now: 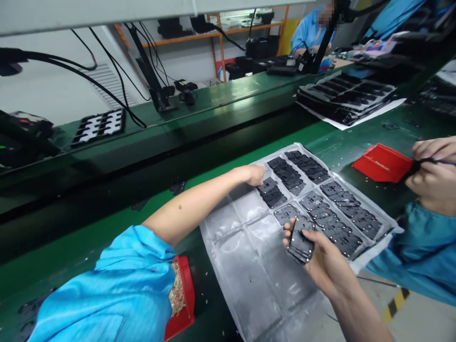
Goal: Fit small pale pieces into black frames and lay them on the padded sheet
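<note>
My right hand (322,259) grips a small stack of thin black plates (301,242), flat parts with cut-outs and small bright spots. It is above the translucent compartment tray (245,266). My left hand (254,175) reaches across the tray's far side, with its fingers curled together at the edge of a row of black plates (272,194). Whatever its fingertips hold, if anything, is hidden. Similar plates lie overlapping in the far and right compartments, such as this row (331,218). My right hand partly covers one group of plates (285,213).
A red bin (185,294) with small pale bits stands by my left sleeve. At right, a co-worker's hands (436,166) are near a red scoop-like container (383,164). Stacked trays (345,95) lie farther back on the green bench (228,116). Another person sits beyond.
</note>
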Action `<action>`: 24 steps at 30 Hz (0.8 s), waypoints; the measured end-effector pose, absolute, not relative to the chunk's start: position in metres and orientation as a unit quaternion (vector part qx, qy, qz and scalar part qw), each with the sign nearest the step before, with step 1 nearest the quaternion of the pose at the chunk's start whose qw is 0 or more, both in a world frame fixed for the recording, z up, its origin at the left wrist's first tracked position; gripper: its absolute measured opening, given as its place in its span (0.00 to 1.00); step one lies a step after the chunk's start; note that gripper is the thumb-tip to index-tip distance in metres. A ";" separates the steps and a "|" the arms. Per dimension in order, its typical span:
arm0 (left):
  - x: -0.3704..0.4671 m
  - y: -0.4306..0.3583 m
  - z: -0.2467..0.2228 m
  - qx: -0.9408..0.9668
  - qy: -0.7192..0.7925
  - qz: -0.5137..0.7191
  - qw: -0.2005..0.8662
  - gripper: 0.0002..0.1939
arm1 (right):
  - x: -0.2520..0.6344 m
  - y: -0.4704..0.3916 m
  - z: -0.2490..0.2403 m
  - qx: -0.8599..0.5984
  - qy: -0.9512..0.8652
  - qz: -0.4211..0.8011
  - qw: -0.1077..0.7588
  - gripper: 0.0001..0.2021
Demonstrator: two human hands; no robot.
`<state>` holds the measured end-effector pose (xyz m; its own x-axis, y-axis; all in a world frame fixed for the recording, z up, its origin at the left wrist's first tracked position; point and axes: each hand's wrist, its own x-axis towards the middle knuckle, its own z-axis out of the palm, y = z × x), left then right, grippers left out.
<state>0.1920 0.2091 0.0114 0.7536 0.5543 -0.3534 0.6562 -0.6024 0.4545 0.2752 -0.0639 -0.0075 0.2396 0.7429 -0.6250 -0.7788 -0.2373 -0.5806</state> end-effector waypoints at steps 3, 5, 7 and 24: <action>0.195 0.210 0.009 0.886 0.367 -0.148 0.240 0.17 | 0.276 -0.061 -0.008 -0.493 0.032 0.603 0.626 0.23; 0.190 0.208 0.012 0.887 0.379 -0.150 0.216 0.15 | 0.276 -0.057 -0.006 -0.513 0.022 0.586 0.627 0.22; 0.182 0.203 0.015 0.893 0.379 -0.134 0.202 0.14 | 0.276 -0.052 -0.005 -0.524 0.001 0.572 0.631 0.21; 0.162 0.166 0.017 0.887 0.339 0.004 0.313 0.12 | 0.266 -0.036 -0.015 -0.511 -0.040 0.518 0.685 0.22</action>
<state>0.1618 0.1655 0.0174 0.7699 0.6042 -0.2054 0.5992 -0.5737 0.5584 0.2661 -0.0363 -0.0146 0.4607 0.7502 -0.4743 -0.6679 -0.0589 -0.7419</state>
